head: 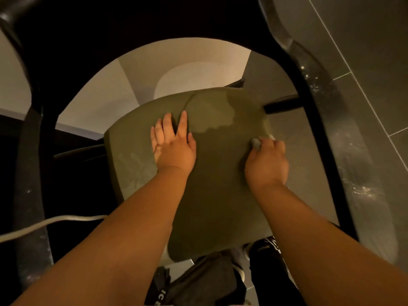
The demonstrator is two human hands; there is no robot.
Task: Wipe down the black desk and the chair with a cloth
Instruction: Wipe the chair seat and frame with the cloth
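Observation:
I look straight down on an olive-green chair seat (212, 195) ringed by a black curved frame (309, 107). My left hand (173, 144) lies flat on the middle of the seat, fingers spread, holding nothing. My right hand (267, 162) is closed on a small pale cloth (257, 142) pressed against the seat near its right edge; only a bit of the cloth shows past my knuckles. A lighter patch marks the seat fabric just beyond the cloth. The black desk is not identifiable in this view.
Grey floor tiles (364, 51) spread out to the right. A white cable (44, 224) crosses the frame's left side. A black chair leg (280, 106) sticks out at the right. A black bag (205, 281) and a dark shoe (262, 252) lie below the seat's near edge.

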